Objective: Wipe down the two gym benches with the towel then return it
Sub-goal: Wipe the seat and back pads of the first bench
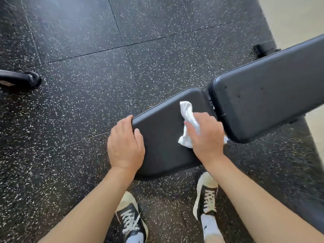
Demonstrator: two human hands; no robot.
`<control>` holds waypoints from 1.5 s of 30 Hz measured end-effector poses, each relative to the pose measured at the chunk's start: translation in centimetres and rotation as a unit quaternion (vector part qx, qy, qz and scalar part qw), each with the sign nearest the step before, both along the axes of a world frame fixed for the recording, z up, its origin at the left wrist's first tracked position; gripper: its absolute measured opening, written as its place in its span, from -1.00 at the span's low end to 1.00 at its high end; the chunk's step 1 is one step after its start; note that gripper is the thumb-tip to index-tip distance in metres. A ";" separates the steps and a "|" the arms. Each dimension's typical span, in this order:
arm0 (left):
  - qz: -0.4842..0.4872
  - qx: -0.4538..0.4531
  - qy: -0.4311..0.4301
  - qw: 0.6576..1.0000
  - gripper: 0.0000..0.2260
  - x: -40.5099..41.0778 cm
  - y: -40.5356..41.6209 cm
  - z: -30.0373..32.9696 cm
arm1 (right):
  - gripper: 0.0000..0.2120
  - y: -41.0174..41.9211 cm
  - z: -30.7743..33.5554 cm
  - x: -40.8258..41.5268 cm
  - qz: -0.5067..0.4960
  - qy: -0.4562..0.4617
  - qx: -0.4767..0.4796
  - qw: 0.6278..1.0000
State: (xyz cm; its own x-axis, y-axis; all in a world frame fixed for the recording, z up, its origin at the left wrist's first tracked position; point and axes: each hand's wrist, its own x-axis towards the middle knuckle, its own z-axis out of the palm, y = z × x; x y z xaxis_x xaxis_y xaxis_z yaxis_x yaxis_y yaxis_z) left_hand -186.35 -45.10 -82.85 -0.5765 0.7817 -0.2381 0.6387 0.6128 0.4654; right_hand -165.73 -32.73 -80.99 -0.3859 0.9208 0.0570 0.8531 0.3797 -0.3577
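Item: gym bench seat pad [163, 137], black, with white towel [188, 120] on it.
Right hand [206, 135] clutches the bunched towel against the pad's right edge, beside the backrest pad [270, 95]. Left hand [125, 146] curls over the pad's left edge, thumb on top. Speckled rubber floor [78, 111] below; two laced sneakers [206, 195].

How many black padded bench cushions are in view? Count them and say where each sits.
2. The smaller black padded seat cushion lies under both hands; the longer black padded back cushion runs up to the right. Others may be out of frame.
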 end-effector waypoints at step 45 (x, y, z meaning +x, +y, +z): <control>0.048 -0.003 -0.091 0.995 -0.42 2.2 -9.4 2.5 | -0.71 -5.2 -1.3 6.0 0.162 -0.020 0.076 0.984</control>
